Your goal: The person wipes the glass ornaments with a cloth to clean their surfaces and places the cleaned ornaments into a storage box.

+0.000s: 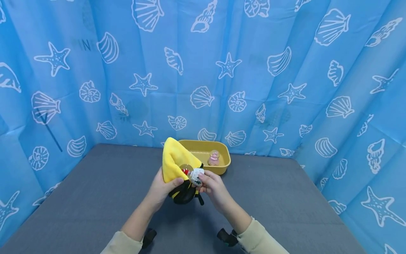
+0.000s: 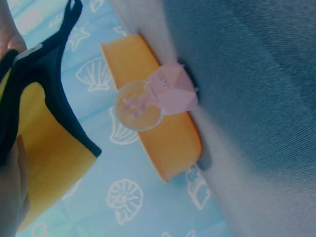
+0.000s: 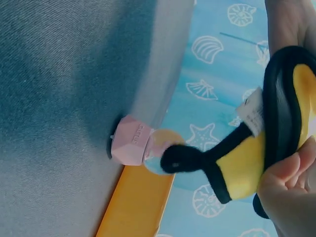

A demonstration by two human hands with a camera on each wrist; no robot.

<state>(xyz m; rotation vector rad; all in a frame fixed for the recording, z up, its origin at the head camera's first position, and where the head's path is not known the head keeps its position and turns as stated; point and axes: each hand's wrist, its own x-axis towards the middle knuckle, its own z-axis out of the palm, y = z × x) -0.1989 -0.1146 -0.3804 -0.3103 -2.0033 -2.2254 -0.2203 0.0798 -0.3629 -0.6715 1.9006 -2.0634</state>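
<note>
My left hand [image 1: 165, 187] grips a yellow plush pouch [image 1: 174, 158] with black trim, its thumb lying across the front. In my right hand [image 1: 213, 185], fingers and thumb pinch the white base of a small snow globe [image 1: 197, 176]. The globe's clear dome, with something red inside, points left and overlaps the pouch's opening. From the right wrist, the pouch shows a thick black edge [image 3: 280, 113], a white label [image 3: 252, 111] and a black round-ended strap [image 3: 183, 159]. Both hands hold these close together above the table.
A yellow tray [image 1: 226, 160] stands at the back of the grey table [image 1: 269, 204], with a pink snow globe [image 1: 214, 157] showing inside its rim. Both wrist views show a pink faceted globe base [image 2: 174, 90] overlapping the tray. Blue shell-patterned curtains [image 1: 203, 70] surround the table.
</note>
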